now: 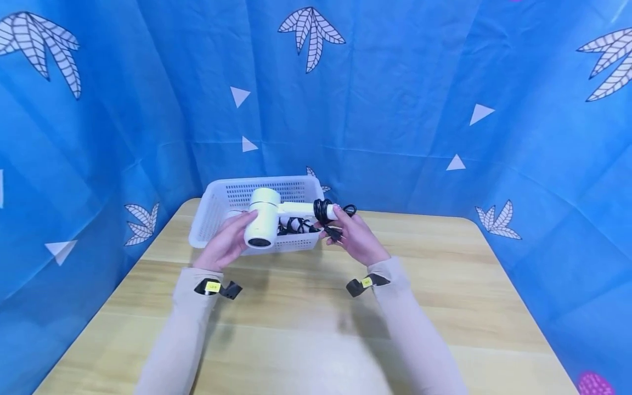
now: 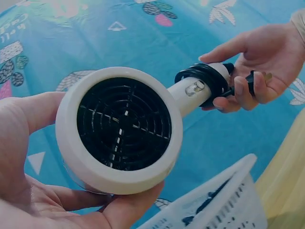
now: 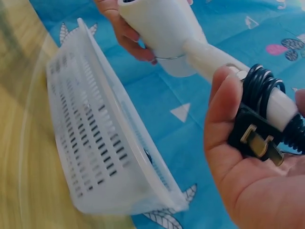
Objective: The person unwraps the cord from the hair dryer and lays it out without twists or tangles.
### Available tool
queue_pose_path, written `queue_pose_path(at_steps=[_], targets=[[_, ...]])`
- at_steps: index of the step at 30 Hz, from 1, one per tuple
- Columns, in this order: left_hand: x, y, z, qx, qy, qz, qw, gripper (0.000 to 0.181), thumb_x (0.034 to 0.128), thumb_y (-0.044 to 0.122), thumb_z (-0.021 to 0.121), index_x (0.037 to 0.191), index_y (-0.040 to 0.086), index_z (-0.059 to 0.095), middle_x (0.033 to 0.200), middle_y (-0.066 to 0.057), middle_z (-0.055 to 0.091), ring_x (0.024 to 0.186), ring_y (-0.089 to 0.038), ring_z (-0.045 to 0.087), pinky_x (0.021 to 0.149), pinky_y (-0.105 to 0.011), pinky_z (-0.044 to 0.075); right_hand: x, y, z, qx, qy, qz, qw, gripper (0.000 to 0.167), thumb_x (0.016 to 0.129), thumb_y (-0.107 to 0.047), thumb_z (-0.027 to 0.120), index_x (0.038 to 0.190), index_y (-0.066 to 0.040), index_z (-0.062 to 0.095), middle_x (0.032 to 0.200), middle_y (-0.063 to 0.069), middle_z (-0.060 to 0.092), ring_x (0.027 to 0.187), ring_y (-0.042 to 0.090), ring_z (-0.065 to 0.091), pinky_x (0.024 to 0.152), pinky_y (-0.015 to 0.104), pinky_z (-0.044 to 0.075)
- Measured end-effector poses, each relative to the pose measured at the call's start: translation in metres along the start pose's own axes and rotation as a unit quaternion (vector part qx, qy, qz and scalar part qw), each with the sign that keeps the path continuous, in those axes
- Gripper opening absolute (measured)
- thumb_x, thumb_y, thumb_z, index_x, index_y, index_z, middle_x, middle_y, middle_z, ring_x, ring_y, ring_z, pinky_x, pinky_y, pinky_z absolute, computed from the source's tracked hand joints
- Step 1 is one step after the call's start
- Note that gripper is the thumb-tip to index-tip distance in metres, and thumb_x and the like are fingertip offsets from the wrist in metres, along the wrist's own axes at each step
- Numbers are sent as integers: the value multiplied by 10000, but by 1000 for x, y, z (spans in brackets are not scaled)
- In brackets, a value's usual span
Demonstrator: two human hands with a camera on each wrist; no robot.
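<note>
A white hair dryer (image 1: 263, 219) is held up in both hands, over the white perforated basket (image 1: 213, 189). My left hand (image 1: 224, 241) grips its round barrel, thumb on one side and fingers on the other; the black grille (image 2: 125, 125) shows in the left wrist view. At the handle end, my right hand (image 1: 361, 238) holds the handle with its wound black cord (image 3: 262, 90). The two-pin plug (image 3: 257, 140) lies against the right hand's fingers, its metal prongs pointing outward. In the head view the dryer hides part of the basket's inside.
Inside the basket lie black cords (image 1: 298, 225) around something white, partly covered. The basket stands near the back left edge of the wooden table (image 1: 306, 340). A blue patterned curtain (image 1: 395, 82) hangs behind the table and along its sides.
</note>
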State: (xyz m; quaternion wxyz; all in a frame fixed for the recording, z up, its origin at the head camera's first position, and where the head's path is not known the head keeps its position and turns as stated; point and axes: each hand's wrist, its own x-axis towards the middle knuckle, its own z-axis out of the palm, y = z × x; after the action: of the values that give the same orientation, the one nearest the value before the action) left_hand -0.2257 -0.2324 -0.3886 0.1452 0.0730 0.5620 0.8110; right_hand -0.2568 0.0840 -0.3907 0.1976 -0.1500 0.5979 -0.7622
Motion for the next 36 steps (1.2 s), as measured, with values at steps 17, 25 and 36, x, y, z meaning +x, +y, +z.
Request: queue_pose_path(at_steps=[17, 25, 36], targets=[[34, -26, 30, 853, -31, -312, 9959, 596, 1092, 358, 493, 1523, -36, 377, 1072, 60, 743, 966, -100, 754, 797, -299, 635, -28, 14, -36, 350, 490, 50, 9982, 506, 1095, -457, 459, 1411, -70, 539, 1078, 61, 760, 857, 145, 722, 735, 230, 557], [36, -33, 31, 1131, 76, -398, 9928, 626, 1068, 397, 550, 1505, -24, 397, 1081, 33, 713, 961, -99, 737, 781, -283, 636, -29, 21, -45, 252, 368, 8, 9990, 554, 1087, -483, 467, 1441, -62, 528, 1175, 122, 735, 891, 157, 716, 734, 231, 549], [35, -33, 29, 953, 407, -371, 9939, 608, 1058, 368, 577, 1497, -28, 434, 1087, 22, 736, 973, -117, 743, 799, -287, 630, -30, 21, -54, 266, -242, 24, 9993, 563, 1082, -575, 379, 1448, -174, 528, 1220, 28, 712, 942, 153, 669, 710, 251, 486]])
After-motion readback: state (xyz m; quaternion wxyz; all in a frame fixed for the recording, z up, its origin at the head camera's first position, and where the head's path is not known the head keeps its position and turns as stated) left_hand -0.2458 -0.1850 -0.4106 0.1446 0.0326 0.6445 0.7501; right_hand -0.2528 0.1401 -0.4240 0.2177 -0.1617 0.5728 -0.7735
